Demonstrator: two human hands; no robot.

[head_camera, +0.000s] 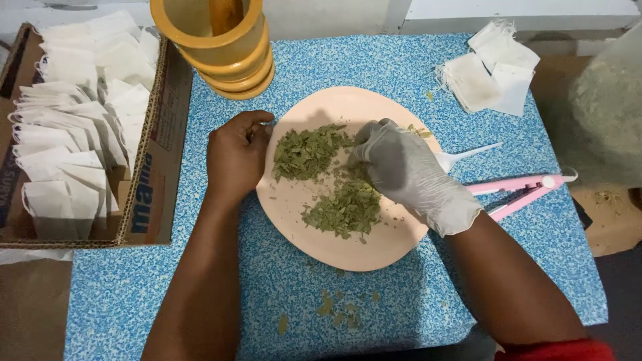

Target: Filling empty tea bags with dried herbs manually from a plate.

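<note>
Blue table: gloved right hand (401,170) pinches leaves (328,180) on plate (374,251).

Only one view on my end: head cam, worn, looking steeply down and slightly forward at the peach plate (334,247). Plate sits near frame centre, close range, filling roughly the middle third. Behind the plate the view reaches the yellow mortar (224,57) at the top edge; left of the plate it takes in the cardboard box (157,167); right of it, the pink tool (518,190). Both forearms enter from the bottom edge, toward the plate. No second view, so no overlap to report.
</note>
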